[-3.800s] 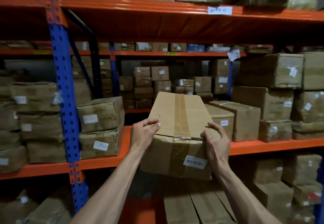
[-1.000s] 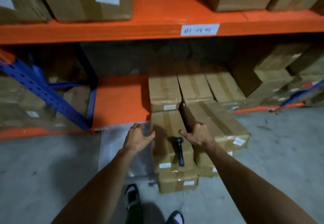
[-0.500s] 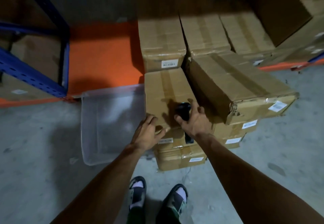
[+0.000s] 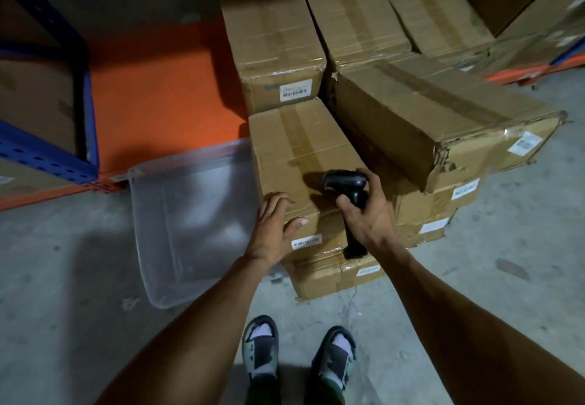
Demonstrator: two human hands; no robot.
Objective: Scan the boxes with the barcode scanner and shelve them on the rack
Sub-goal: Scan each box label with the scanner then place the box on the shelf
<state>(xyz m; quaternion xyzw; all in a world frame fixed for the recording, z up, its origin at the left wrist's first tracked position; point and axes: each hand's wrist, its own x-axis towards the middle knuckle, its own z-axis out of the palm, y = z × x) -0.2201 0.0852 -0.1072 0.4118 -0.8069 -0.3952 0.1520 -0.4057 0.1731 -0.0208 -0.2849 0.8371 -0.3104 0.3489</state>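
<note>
The black barcode scanner [image 4: 346, 192] is being gripped by the right hand [image 4: 368, 211], whose fingers are curled round its handle; the scanner head is being held just above the top of the upper cardboard box [image 4: 300, 157]. The left hand [image 4: 272, 227] is being rested flat on the near left corner of this same box, with the fingers straight and the thumb spread over the front face, beside a white barcode label [image 4: 306, 242]. This box is being carried by a stack of further taped boxes [image 4: 332, 278] on the concrete floor [image 4: 63, 309]. A long box [image 4: 443, 119] is lying tilted on another stack to the right, touching the upper box. Closed boxes are being kept on the orange bottom shelf [image 4: 158, 94] of the rack behind. A clear plastic bin [image 4: 190, 224] is standing to the left of the stack, partly on the shelf edge; nothing can be made out inside it.
</note>
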